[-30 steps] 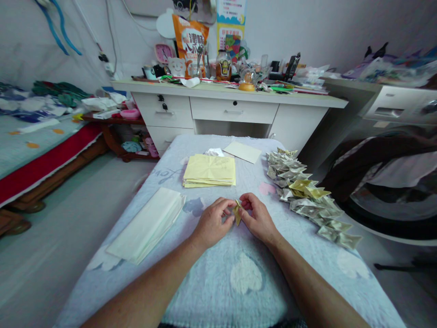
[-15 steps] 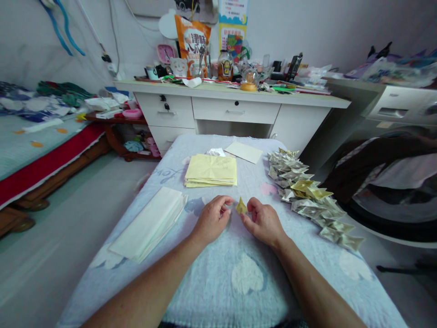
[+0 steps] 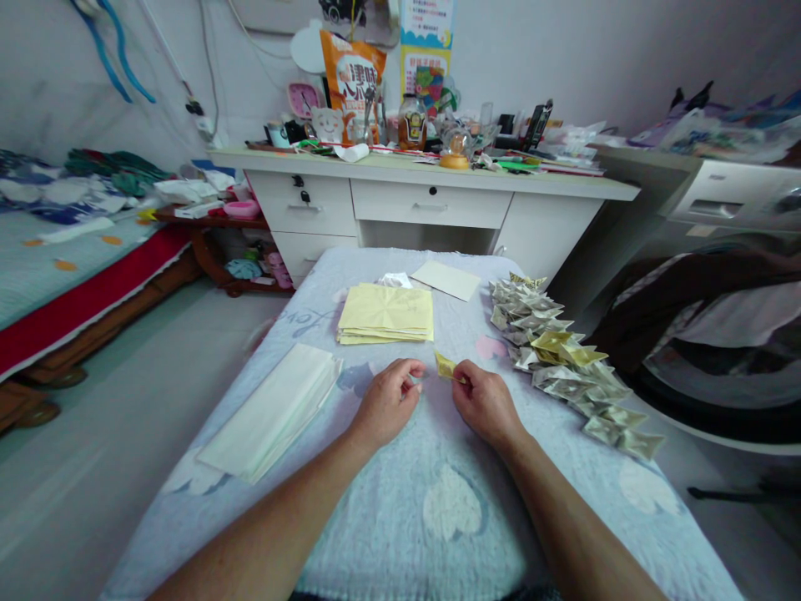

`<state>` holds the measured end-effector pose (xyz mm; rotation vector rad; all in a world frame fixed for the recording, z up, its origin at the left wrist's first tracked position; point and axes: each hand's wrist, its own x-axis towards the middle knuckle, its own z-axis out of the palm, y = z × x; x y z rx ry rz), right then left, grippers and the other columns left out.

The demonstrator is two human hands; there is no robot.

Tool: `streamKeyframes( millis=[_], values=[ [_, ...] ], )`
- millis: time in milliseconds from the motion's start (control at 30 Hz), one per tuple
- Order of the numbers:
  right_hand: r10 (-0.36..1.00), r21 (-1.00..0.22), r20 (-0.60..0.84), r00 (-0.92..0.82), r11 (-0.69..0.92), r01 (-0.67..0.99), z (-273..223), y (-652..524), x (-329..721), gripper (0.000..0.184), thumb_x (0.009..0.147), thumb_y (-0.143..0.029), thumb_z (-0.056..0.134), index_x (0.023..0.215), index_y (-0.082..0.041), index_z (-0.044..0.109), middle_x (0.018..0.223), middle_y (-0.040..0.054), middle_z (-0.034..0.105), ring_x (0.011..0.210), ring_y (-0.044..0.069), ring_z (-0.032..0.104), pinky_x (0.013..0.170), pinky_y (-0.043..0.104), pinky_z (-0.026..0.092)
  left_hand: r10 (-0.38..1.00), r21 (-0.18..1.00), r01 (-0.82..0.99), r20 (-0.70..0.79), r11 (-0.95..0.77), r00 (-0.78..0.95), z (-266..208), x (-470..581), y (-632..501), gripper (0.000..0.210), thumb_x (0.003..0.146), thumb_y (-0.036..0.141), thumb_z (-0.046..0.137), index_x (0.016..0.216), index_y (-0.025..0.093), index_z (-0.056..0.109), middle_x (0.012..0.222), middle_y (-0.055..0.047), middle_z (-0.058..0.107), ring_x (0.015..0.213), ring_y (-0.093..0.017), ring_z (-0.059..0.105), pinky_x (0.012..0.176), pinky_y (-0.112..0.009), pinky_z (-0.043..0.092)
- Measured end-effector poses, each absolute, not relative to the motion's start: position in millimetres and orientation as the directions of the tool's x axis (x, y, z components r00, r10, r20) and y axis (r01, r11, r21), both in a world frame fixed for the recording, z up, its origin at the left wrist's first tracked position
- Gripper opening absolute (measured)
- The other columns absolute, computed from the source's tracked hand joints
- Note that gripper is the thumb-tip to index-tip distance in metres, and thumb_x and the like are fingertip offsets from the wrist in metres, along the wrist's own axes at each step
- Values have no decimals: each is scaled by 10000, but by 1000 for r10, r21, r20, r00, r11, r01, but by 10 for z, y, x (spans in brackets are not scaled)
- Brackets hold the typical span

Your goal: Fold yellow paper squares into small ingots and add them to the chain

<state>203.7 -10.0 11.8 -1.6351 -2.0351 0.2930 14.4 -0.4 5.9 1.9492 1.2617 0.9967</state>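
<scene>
A small yellow folded paper ingot (image 3: 445, 366) is pinched between the thumb and fingers of my right hand (image 3: 483, 399), which hide its right end. Its pointed left end sticks out toward my left hand (image 3: 389, 399). That hand is curled with thumb and forefinger a little apart, and nothing shows in it. Beyond both hands lies a stack of yellow paper sheets (image 3: 385, 313). Long folded white paper (image 3: 272, 413) rests left of my left hand. On the right is a long pile of similar folded paper ingots (image 3: 566, 367), mostly greyish with a few yellow ones.
A patterned cloth (image 3: 375, 534) covers the table. A pale card (image 3: 445, 280) and crumpled white paper (image 3: 395, 280) lie at its far end. Behind stands a cluttered white desk (image 3: 431, 200). A washing machine (image 3: 738, 200) is at right, a bed (image 3: 81, 250) at left.
The yellow paper ingot has turned from pointing upward to lying sideways, its tip toward the left. My right hand has closed more around it. My left hand has barely moved.
</scene>
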Motion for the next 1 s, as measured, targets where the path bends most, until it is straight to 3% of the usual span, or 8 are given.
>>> streamKeyframes(
  millis=[200,300,400,600,767,900,1000],
  values=[
    [828,-622,490,272,114,774,218,8,2312,142,839,-296,508,862,-186,595,632,2,607,546,141,548,565,240,392,930,810,465,260,-357,259,26,140,8,265,772,95,512,1012,178,586,957,-29,655,693,-102,595,700,-247,487],
    [715,-744,499,489,65,665,284,49,2474,251,841,-329,508,1007,-161,594,737,38,665,584,154,596,604,268,459,932,811,469,252,-350,261,21,135,16,262,766,93,508,1002,176,586,954,-28,656,675,-99,588,681,-241,482],
    [672,-835,455,584,93,543,333,93,2609,353,831,-297,491,1143,-140,537,986,108,684,626,162,645,578,279,490,935,813,472,244,-342,258,24,134,17,266,764,87,500,999,175,587,951,-26,658,665,-96,584,673,-235,477],
    [727,-930,298,619,76,359,322,184,2776,552,760,-305,537,1279,-144,443,1228,177,571,599,170,663,393,244,465,936,813,473,241,-339,255,33,135,8,279,762,84,492,1005,178,591,954,-25,663,658,-96,588,658,-227,472],
    [731,-924,319,603,100,368,273,216,2808,676,747,-294,543,1373,-160,328,1288,193,513,594,146,657,398,228,485,937,817,469,234,-335,260,31,133,7,277,760,82,492,1000,175,593,951,-29,664,650,-94,585,652,-225,474],
    [734,-917,331,593,103,385,289,174,2741,614,746,-294,547,1328,-166,397,1305,181,503,629,156,668,424,233,498,935,824,453,242,-339,260,16,130,10,281,763,87,494,1009,176,596,948,-28,664,650,-91,589,643,-218,473],
    [743,-898,347,572,87,432,326,116,2662,469,751,-274,527,1208,-167,514,1211,146,583,655,169,671,448,241,500,936,823,457,238,-336,260,18,132,9,286,765,85,493,1016,174,595,948,-30,663,659,-93,594,653,-222,476]
  ],
)
